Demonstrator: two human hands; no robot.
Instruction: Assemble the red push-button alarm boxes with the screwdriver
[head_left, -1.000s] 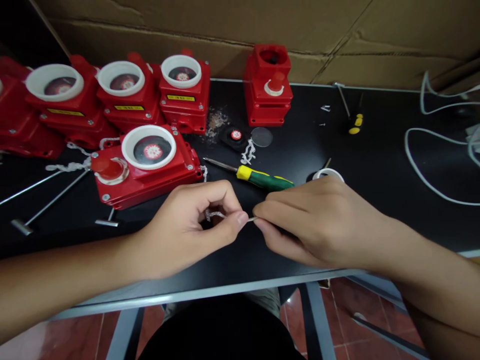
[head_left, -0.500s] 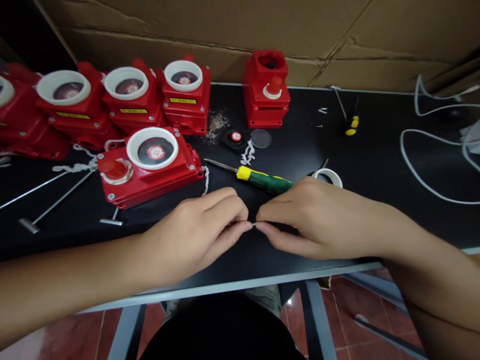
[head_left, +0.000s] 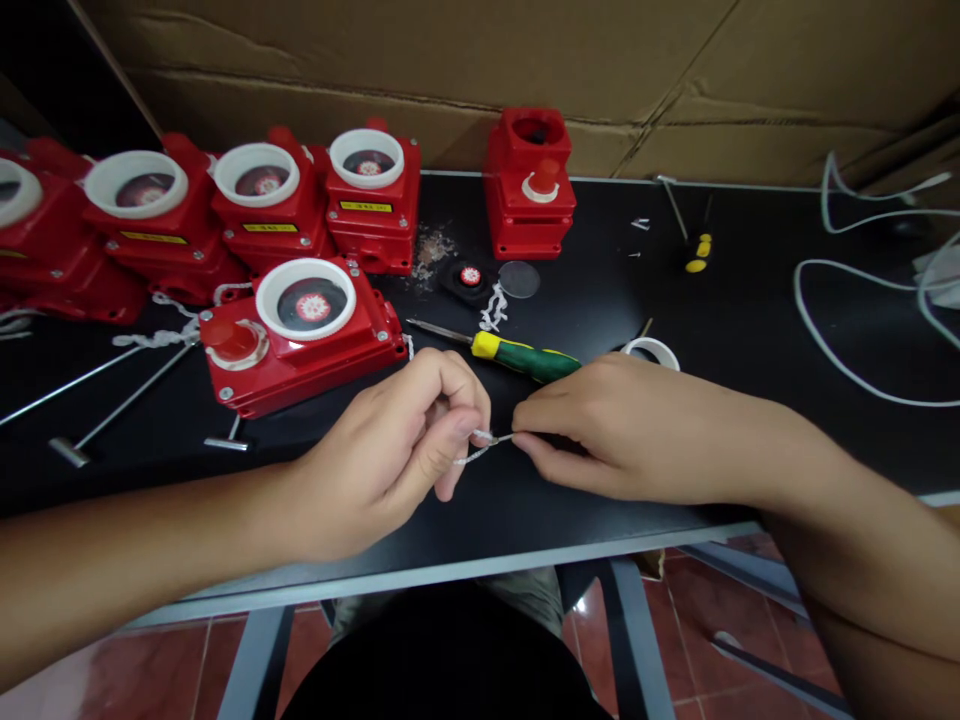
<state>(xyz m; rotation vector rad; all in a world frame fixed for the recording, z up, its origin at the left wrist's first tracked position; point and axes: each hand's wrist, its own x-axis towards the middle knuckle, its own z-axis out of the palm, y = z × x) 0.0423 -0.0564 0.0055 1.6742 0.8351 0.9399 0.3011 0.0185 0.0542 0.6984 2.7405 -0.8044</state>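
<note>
My left hand (head_left: 390, 455) is closed in a pinch on a thin white string (head_left: 474, 452) just above the black table (head_left: 750, 300). My right hand (head_left: 622, 430) pinches the other end, where a thin metal pin (head_left: 504, 438) meets the string; most of the pin is hidden in my fingers. The two hands nearly touch at the fingertips. A green and yellow screwdriver (head_left: 517, 355) lies just behind them. A red alarm box with a white ring (head_left: 300, 325) sits left of the screwdriver.
Several more red boxes (head_left: 262, 200) line the back left, and one (head_left: 531, 185) stands at the back centre. Metal T-rods (head_left: 112, 400) lie at left. A white ring (head_left: 651, 350), a small yellow screwdriver (head_left: 696, 255) and white cable (head_left: 840, 340) lie at right. Cardboard (head_left: 525, 50) backs the table.
My left fingers have curled back and lifted, so a short stretch of white string now shows between the two hands. My right hand has stayed in place.
</note>
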